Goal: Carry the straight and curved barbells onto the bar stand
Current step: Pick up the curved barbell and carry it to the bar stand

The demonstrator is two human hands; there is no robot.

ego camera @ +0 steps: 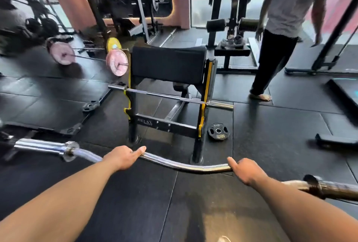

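I hold a chrome curved barbell (186,166) level in front of me, just short of the bar stand. My left hand (124,157) is closed around its left bend and my right hand (247,170) around its right bend. The bar stand (164,124) is a black frame with yellow-lined hooks and a black pad on top, straight ahead. A straight barbell (166,95) lies across the stand's hooks, its ends sticking out on both sides.
A small black weight plate (218,131) lies on the floor by the stand's right foot. A barbell with pink plates (117,62) sits at the left behind the stand. A person (280,34) stands at the right rear. Machines surround the black rubber floor.
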